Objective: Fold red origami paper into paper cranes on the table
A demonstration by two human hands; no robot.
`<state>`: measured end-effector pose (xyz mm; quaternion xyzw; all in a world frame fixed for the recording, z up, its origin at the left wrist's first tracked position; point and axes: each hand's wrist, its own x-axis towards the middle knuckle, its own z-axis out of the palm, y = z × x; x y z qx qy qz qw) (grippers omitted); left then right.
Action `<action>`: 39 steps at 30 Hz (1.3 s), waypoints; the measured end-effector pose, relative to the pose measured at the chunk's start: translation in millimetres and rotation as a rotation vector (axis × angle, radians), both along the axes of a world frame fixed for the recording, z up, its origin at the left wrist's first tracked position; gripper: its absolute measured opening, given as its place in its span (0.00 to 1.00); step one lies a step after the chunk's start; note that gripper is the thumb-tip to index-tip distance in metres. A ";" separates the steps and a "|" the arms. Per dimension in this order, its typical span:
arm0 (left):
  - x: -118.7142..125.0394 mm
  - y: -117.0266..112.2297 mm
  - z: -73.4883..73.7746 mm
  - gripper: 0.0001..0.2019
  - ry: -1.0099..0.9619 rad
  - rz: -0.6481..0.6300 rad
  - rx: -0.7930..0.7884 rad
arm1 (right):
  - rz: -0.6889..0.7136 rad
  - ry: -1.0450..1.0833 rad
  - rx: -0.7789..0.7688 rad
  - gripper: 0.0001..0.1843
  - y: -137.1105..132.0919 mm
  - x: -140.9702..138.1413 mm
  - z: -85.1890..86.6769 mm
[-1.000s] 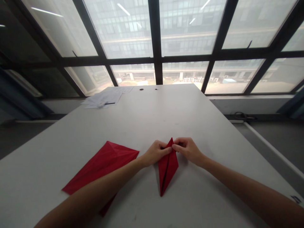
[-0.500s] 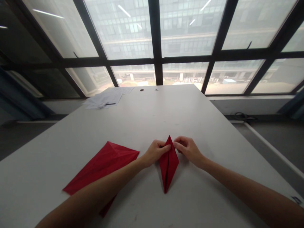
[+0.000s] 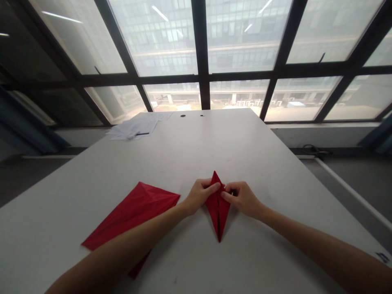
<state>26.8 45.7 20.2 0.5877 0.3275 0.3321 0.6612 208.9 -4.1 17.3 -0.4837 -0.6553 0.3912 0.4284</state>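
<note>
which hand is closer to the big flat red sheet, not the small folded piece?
Left. The left hand pinches the small folded piece just right of the flat red sheet, its forearm crossing the sheet. The right hand is beyond the folded piece.

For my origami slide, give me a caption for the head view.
Both hands, left and right, pinch a folded red paper on a white table.

I am sitting in what looks like an office or meeting room several floors up. My long white table (image 3: 214, 139) runs up to a wall of large windows (image 3: 165, 36) with dark frames, and through them I see another glass-fronted building. Ceiling strip lights reflect in the panes. A loose stack of white papers (image 3: 134, 127) lies at the table's far left corner.
</note>
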 end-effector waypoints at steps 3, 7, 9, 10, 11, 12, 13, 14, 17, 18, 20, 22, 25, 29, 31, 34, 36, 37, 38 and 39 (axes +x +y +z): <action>0.7 -0.2 -0.5 0.20 0.047 0.038 -0.008 | -0.009 -0.018 -0.006 0.12 -1.5 -1.3 1.2; 1.8 -0.6 -0.2 0.21 0.006 0.033 -0.050 | -0.003 -0.020 -0.003 0.12 -3.0 -1.4 1.6; 2.1 -0.8 0.5 0.21 -0.014 0.017 -0.061 | -0.003 -0.022 0.000 0.12 -2.7 -0.9 0.6; 2.2 -0.8 0.8 0.21 -0.018 0.012 -0.064 | -0.003 -0.022 0.000 0.12 -2.4 -0.6 -0.1; 2.3 -0.7 1.1 0.21 -0.018 0.014 -0.066 | -0.002 -0.023 0.000 0.11 -2.1 -0.4 -0.9; 2.4 -0.5 1.3 0.21 -0.015 0.024 -0.066 | 0.000 -0.024 0.000 0.11 -1.7 -0.2 -1.6; 2.4 0.0 1.3 0.21 -0.014 0.038 -0.068 | 0.002 -0.023 -0.001 0.11 -1.4 -0.1 -2.2; 2.2 0.6 1.2 0.21 -0.018 0.052 -0.073 | 0.006 -0.019 -0.005 0.11 -1.1 0.0 -2.6; 1.3 3.2 -0.6 0.24 -0.056 0.056 -0.096 | 0.010 0.005 -0.023 0.13 -0.7 0.6 -2.6; 0.8 4.2 -1.6 0.24 -0.068 0.048 -0.099 | 0.010 0.016 -0.030 0.13 -0.5 0.7 -2.3; 0.0 5.6 -3.5 0.24 -0.077 0.041 -0.092 | 0.011 0.030 -0.043 0.15 0.1 1.0 -1.7; -0.3 6.2 -4.7 0.23 -0.078 0.035 -0.073 | 0.017 0.050 -0.053 0.17 1.1 1.0 -1.7; 0.2 5.3 -3.8 0.22 -0.069 0.012 -0.045 | 0.009 0.121 -0.069 0.23 3.5 0.5 -3.3; 1.4 2.9 0.0 0.21 -0.043 -0.004 -0.002 | 0.009 0.178 -0.086 0.25 5.1 0.1 -3.7; 1.6 2.0 1.5 0.21 -0.035 -0.003 0.013 | 0.029 0.157 -0.086 0.26 4.6 0.0 -1.6; 1.2 1.4 2.2 0.21 -0.035 -0.015 0.014 | 0.049 0.125 -0.071 0.24 3.4 0.2 1.5; 0.8 1.4 2.0 0.21 -0.037 -0.025 0.013 | 0.045 0.117 -0.067 0.22 3.3 0.4 2.0; 0.6 1.5 1.8 0.21 -0.036 -0.029 0.015 | 0.039 0.113 -0.067 0.21 3.4 0.4 1.6; 0.5 1.7 1.6 0.21 -0.035 -0.030 0.019 | 0.031 0.108 -0.067 0.19 3.6 0.4 1.1; 0.5 1.8 1.3 0.21 -0.032 -0.030 0.026 | 0.022 0.101 -0.066 0.18 3.7 0.2 0.4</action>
